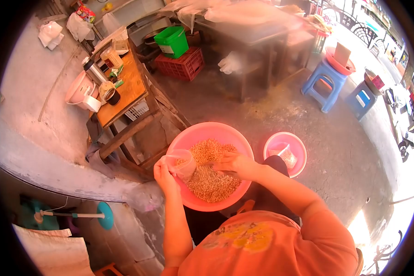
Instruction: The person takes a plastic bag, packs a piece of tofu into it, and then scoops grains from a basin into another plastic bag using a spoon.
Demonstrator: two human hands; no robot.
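Observation:
A wide pink basin (243,142) in front of me holds a heap of small golden-brown grains or beans (211,184). At the basin's left side, my left hand (164,171) grips a clear plastic container (185,166), tilted with its side against the grains. Whether it is a soft bag or a stiff cup I cannot tell. Across from it, my right hand (234,165) lies on the heap with its fingers stretched toward the container. Its fingertips are partly sunk among the grains.
A small pink basin (301,142) with a filled clear bag (287,157) stands right of my knee. A wooden table (129,87) at left bears a flask and cups. Beyond are a green bucket (172,43), red crate (188,66) and blue stool (324,85).

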